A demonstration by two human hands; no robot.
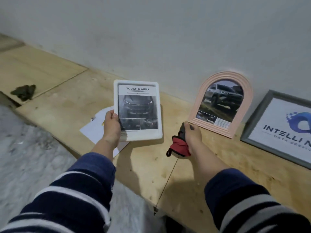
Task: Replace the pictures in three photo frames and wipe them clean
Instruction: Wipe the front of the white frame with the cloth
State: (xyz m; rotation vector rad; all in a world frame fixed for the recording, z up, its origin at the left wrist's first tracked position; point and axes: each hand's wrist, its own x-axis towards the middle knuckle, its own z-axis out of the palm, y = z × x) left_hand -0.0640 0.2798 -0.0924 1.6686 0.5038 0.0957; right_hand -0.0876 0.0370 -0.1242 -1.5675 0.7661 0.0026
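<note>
Three photo frames are in view. A white frame with rounded corners is held up just above the table, its front facing the camera; the picture inside shows the front of a dark car under the heading "TOUGH & AGILE". The left hand grips it at the lower left edge, thumb on the front and fingers hidden behind. To the right, a pink arched frame stands on the table, leaning back against the wall, with a picture of a light-coloured car on rough ground. The right hand has its fingers curled round a bunched red and black cloth, and its fingertips are at the pink frame's lower left corner; whether they touch it I cannot tell. Further right, a grey frame also leans on the wall, showing a blue logo and the letters "INTELLI", cut off by the picture's edge. Some white paper sheets lie on the table under the white frame. A dark crumpled rag lies well apart at the far left. Both arms wear navy sleeves with white stripes.
</note>
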